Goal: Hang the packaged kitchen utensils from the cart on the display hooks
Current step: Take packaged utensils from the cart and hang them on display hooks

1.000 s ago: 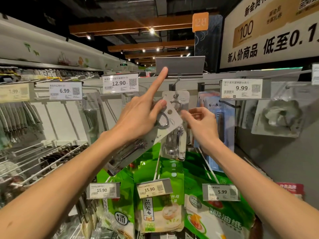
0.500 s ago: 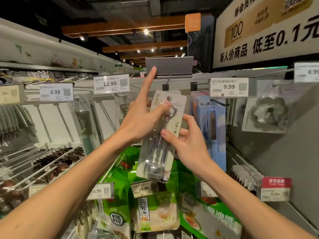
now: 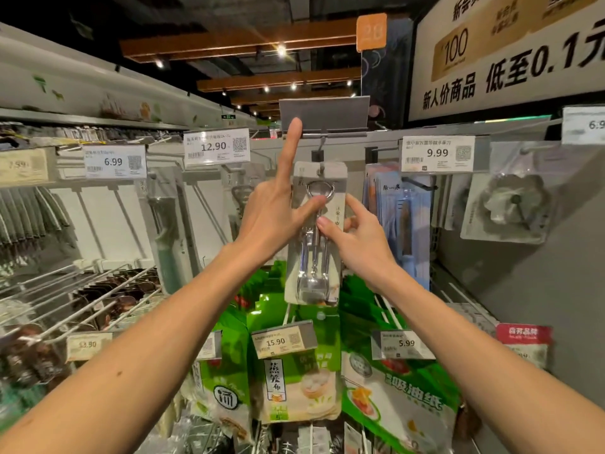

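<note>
A carded metal corkscrew pack (image 3: 316, 257) hangs upright in the middle of the display, its top hole at the display hook (image 3: 319, 149) under a flipped-up grey label holder (image 3: 324, 117). My left hand (image 3: 275, 211) holds the pack's upper part, thumb across the opener ring, index finger pointing straight up and touching the label holder's lower edge. My right hand (image 3: 357, 237) pinches the pack's right edge with thumb and forefinger. The cart is out of view.
Price tags read 12.90 (image 3: 216, 147) and 9.99 (image 3: 437, 154) on neighbouring hooks. Blue packs (image 3: 402, 221) hang right of the corkscrew, a clear bagged item (image 3: 510, 208) further right. Green bags (image 3: 294, 371) hang below. Wire prongs (image 3: 82, 299) jut out at the left.
The pack swung from a tilt to upright and rose to the hook. My right hand moved from behind the pack onto its right edge. My left index finger went from slanted to vertical.
</note>
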Available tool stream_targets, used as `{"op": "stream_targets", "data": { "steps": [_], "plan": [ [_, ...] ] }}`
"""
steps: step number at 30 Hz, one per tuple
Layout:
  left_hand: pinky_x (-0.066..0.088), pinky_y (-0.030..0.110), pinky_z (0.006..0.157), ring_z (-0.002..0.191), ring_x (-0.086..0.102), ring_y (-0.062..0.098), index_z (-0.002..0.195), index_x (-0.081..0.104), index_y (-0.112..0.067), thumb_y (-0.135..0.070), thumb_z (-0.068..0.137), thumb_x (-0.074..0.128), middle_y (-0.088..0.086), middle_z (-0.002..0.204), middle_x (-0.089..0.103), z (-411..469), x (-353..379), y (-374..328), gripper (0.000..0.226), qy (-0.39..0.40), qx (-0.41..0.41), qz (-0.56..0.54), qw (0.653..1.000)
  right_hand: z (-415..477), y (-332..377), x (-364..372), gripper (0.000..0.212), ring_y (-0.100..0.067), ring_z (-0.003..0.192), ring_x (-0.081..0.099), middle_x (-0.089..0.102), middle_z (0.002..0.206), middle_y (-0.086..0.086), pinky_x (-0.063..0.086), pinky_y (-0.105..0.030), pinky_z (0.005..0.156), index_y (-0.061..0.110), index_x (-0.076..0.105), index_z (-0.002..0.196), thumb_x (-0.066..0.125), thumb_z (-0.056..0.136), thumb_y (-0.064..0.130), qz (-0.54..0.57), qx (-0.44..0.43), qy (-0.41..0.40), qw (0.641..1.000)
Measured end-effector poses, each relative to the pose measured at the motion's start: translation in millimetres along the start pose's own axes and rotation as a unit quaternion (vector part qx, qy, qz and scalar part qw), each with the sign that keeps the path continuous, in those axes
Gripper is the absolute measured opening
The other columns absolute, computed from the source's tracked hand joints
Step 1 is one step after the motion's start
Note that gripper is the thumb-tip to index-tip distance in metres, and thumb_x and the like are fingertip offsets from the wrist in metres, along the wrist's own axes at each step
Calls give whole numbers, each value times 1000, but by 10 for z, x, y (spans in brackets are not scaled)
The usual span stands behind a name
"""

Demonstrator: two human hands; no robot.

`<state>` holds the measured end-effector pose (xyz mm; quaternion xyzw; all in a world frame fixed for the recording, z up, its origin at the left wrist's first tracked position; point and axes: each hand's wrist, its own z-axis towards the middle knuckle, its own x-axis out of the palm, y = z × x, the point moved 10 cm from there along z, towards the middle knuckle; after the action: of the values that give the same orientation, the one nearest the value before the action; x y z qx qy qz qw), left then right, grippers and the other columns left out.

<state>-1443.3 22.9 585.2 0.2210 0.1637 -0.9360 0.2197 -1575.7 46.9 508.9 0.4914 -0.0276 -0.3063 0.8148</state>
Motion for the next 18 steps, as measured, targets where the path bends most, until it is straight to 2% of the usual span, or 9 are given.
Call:
{"op": "stream_targets", "data": {
  "steps": [2, 4, 5, 7, 8, 10, 12, 14, 18],
  "plan": [
    [36, 16, 49, 44, 45, 4, 150, -15, -38, -39, 85, 76, -8, 53, 46, 18, 23, 18, 113, -9, 1, 9, 1000, 41, -16, -30, 57, -27, 87, 67, 69, 94, -15, 57, -43, 83, 32, 43, 143, 65, 91, 41, -8, 0, -6, 1000],
    [47, 25, 55, 47, 49, 6, 147, -16, -39, -37, 81, 80, -7, 57, 50, 23, 63, 42, 117, -7, 5, 26, 1000, 37, 21, -65, 60, -5, 80, 61, 64, 88, 7, 51, -21, 77, 20, 40, 146, 65, 93, 34, -31, -12, -7, 999],
    [53, 31, 58, 50, 52, 9, 147, -17, -38, -36, 80, 81, -4, 60, 54, 21, 80, 45, 119, -5, 5, 37, 999, 50, 14, -82, 63, -1, 80, 57, 60, 91, 11, 47, -20, 79, 17, 39, 148, 65, 93, 35, -50, -15, -11, 999],
    [58, 38, 66, 58, 61, 17, 147, -19, -36, -36, 78, 82, 5, 71, 64, 17, 105, 49, 122, -1, 1, 52, 999, 75, -26, -126, 68, -7, 85, 53, 59, 97, 5, 46, -24, 84, 15, 38, 149, 66, 92, 38, -69, -16, -25, 997],
    [58, 39, 68, 61, 63, 19, 147, -19, -36, -36, 78, 82, 7, 74, 66, 13, 111, 47, 122, 3, -2, 56, 998, 71, -45, -142, 68, -9, 83, 52, 58, 91, 3, 46, -26, 81, 15, 39, 148, 67, 91, 39, -71, -13, -28, 997],
    [58, 37, 68, 64, 64, 19, 148, -19, -34, -39, 80, 80, 7, 76, 66, -9, 88, 34, 120, 7, -2, 74, 997, 40, -97, -181, 67, -9, 78, 52, 53, 81, 5, 45, -27, 76, 18, 41, 146, 68, 89, 41, -75, -4, -35, 997],
    [54, 33, 65, 66, 63, 18, 151, -15, -33, -46, 87, 71, 5, 78, 66, -47, 10, 14, 108, 6, 6, 103, 995, -58, -128, -242, 64, -11, 86, 52, 53, 92, 4, 45, -30, 79, 21, 44, 141, 69, 87, 45, -95, 1, -48, 994],
    [49, 32, 63, 67, 60, 17, 156, -6, -29, -48, 94, 61, 3, 81, 64, -94, -78, -16, 93, 15, 14, 128, 992, -198, -152, -337, 54, -13, 86, 51, 52, 96, 3, 45, -33, 79, 22, 48, 128, 70, 85, 47, -107, 4, -74, 992],
    [49, 33, 62, 67, 59, 19, 152, 30, -23, -40, 98, 55, 1, 80, 66, -342, -249, -92, 61, 77, 63, 163, 982, -580, -98, -303, 24, -4, 64, 48, 55, 74, 6, 43, -27, 65, 20, 59, 95, 70, 85, 38, -66, -17, -73, 995]
  ]
}}
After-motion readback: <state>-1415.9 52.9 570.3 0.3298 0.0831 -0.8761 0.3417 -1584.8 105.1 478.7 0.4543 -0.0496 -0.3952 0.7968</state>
